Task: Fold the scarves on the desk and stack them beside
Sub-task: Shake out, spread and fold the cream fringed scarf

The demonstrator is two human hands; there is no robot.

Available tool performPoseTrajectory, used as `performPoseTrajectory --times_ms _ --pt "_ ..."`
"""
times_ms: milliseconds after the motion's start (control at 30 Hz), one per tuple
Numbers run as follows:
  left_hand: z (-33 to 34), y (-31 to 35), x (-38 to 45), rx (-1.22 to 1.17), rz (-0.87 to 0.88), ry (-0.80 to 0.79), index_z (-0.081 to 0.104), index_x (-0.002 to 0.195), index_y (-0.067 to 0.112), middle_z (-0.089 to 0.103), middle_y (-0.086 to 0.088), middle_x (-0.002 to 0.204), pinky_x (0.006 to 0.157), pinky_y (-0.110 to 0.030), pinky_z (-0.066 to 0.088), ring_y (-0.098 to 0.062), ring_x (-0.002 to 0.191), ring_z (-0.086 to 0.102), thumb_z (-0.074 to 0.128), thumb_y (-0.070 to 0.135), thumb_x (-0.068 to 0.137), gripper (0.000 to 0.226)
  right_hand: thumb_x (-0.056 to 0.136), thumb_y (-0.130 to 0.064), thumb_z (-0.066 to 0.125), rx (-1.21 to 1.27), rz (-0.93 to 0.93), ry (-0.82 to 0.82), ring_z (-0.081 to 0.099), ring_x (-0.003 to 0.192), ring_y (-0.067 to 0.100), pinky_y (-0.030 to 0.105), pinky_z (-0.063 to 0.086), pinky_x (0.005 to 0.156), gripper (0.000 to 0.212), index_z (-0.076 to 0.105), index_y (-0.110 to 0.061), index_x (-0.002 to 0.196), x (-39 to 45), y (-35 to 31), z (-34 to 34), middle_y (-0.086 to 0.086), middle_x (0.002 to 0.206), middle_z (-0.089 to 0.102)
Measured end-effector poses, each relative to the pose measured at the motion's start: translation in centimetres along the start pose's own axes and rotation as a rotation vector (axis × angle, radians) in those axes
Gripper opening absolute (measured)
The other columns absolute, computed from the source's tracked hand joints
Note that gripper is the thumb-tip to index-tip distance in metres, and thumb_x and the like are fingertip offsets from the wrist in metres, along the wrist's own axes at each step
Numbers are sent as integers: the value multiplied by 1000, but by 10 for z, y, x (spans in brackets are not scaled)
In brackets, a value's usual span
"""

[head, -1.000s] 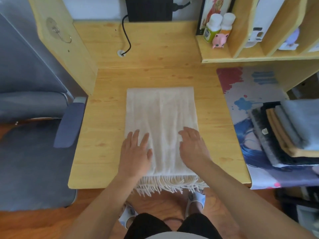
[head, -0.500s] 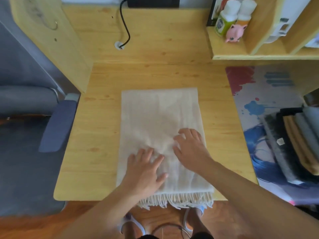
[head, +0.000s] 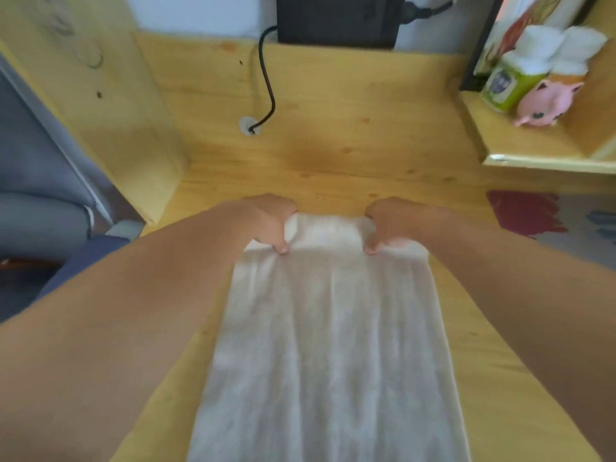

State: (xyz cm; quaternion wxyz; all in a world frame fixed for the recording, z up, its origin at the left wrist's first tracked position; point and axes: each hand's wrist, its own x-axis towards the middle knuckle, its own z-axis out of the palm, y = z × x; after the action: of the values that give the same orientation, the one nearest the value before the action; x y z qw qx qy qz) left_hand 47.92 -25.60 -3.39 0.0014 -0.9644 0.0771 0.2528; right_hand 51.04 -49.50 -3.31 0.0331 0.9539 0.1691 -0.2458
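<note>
Both hands are at the far end of the cream scarf [head: 330, 335], which lies flat and lengthwise down the middle of the wooden bench [head: 333, 155]: the left hand [head: 270, 221] pinches the far left corner between thumb and curled fingers, and the right hand [head: 390, 225] pinches the far right corner the same way, so the far edge between them is lifted slightly off the wood. Behind the scarf a black cable [head: 266, 78] runs down into a grommet in the bench. On a shelf [head: 533, 151] at right stand a green-labelled bottle [head: 506, 85] and a pink pig figure [head: 546, 101], touching each other. A colourful mat [head: 546, 215] lies at the right edge
</note>
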Motion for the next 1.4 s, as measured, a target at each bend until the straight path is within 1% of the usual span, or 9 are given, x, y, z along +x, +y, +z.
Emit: performPoseTrajectory --times_ms 100,200,300,467,633,800,1033,1200,1400 --pt "-17 -1 -20 40 -11 215 58 98 22 59 -1 107 75 -36 48 -24 93 57 64 19 92 9 84 -34 76 50 37 192 61 88 29 31 46 68 23 60 -19 90 -18 7 -24 5 92 63" --pt "-24 -4 -65 -149 31 527 58 96 18 57 -3 100 74 -40 48 -29 92 56 61 13 89 10 93 -28 63 43 -7 476 57 87 33 36 43 67 13 59 -17 99 -71 2 -41 6 89 54" --pt "-9 -4 -127 -287 83 655 58 93 13 55 -3 89 68 -40 39 -27 82 50 68 5 82 17 92 -23 62 51 -64 587 48 76 32 36 33 63 13 54 -16 99 -138 -8 -27 5 87 55" --pt "66 12 -212 -204 212 586 64 91 13 57 -1 90 69 -35 40 -23 78 49 79 -4 71 31 67 5 69 26 -261 639 55 75 34 41 47 61 38 61 -10 100 -213 -18 61 8 90 59" --pt "138 27 -240 -168 298 560 70 91 13 64 -1 92 77 -36 50 -23 86 56 86 -4 67 35 56 5 71 83 -364 498 54 82 28 42 50 73 43 63 -12 95 -237 -26 136 5 92 57" --pt "157 30 -254 -193 302 709 69 91 6 61 -8 92 81 -39 46 -28 87 55 80 -9 67 30 59 4 63 229 -333 561 50 83 25 35 47 80 36 65 -10 92 -245 -27 143 3 92 55" --pt "177 39 -257 -85 294 382 66 112 24 57 3 113 95 -43 47 -25 110 53 81 50 75 48 78 -18 72 -28 -358 375 50 97 26 40 45 91 23 59 -18 98 -258 -34 169 0 100 52" --pt "168 46 -246 -62 266 373 63 107 22 54 1 107 86 -42 49 -26 103 55 86 46 72 48 67 -1 76 20 -294 625 50 80 30 40 42 81 25 61 -13 84 -263 -43 186 5 84 53" --pt "154 76 -249 -61 421 406 55 129 27 50 -5 139 113 -51 39 -30 134 44 64 68 85 61 75 -4 54 194 -261 828 55 85 32 43 44 82 16 65 -6 87 -266 -50 174 10 92 61"
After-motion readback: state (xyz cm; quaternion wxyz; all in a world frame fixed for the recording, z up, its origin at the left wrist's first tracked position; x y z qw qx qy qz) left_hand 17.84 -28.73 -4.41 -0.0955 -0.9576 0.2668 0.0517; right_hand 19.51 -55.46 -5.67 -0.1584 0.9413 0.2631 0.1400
